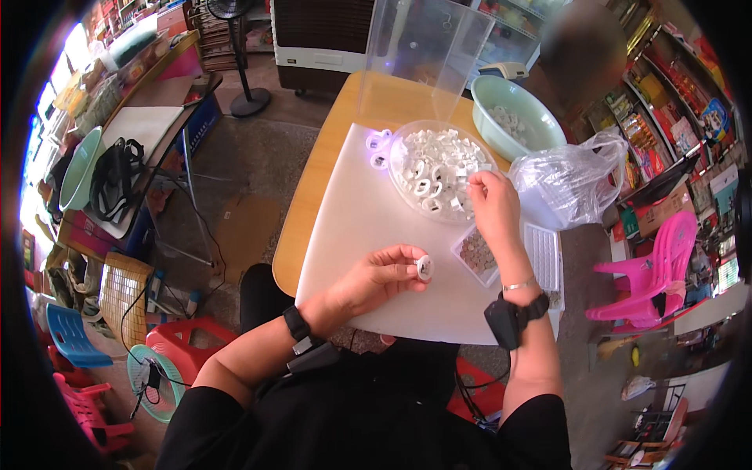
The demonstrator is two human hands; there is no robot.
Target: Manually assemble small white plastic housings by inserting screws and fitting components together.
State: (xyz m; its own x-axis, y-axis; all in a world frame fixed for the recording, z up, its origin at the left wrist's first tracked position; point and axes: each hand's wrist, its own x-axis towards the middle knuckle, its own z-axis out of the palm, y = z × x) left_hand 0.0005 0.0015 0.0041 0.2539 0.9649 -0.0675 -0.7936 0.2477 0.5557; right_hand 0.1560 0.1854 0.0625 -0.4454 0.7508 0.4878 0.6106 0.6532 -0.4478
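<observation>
My left hand (384,274) is closed in a pinch round a small white round plastic part (424,268) with dark marks on its face, held above the white board (337,227). My right hand (495,202) reaches to the right edge of a clear round tray (398,168) heaped with small white plastic pieces (439,153). Its fingertips are pressed together; what they hold, if anything, is too small to make out. Below that wrist lies a small square tray (487,276) of brownish, coin-like discs (475,254). Several round pieces (379,149) under purple light lie left of the round tray.
A clear upright box (415,59) stands behind the round tray. To the right are a pale green basin (540,141), a clear plastic bag (576,184) and a white ribbed tray (542,254). A pink chair (654,270) stands to the right, a red stool (188,345) to the left.
</observation>
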